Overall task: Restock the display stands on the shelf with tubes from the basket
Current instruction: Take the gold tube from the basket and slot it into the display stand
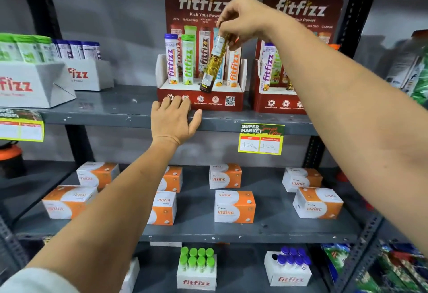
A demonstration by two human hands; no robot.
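Two red fitfizz display stands sit on the upper grey shelf. The left display stand point(209, 101) holds several upright tubes: purple-capped point(171, 59), green-capped point(188, 60), and others behind. My right hand point(243, 19) pinches the top of a gold and black tube point(213, 65), tilted, its bottom end just above the stand's front row. My left hand point(174, 119) lies flat on the shelf edge, fingertips touching the stand's front left. The right display stand point(278, 103) also carries tubes, partly hidden by my right forearm. The basket is out of view.
White fitfizz boxes point(34, 84) with green- and purple-capped tubes stand at the left of the upper shelf. A yellow price tag point(260, 138) hangs on the shelf edge. Orange vizinc boxes point(234, 207) fill the middle shelf; tube packs point(196, 269) sit on the bottom shelf.
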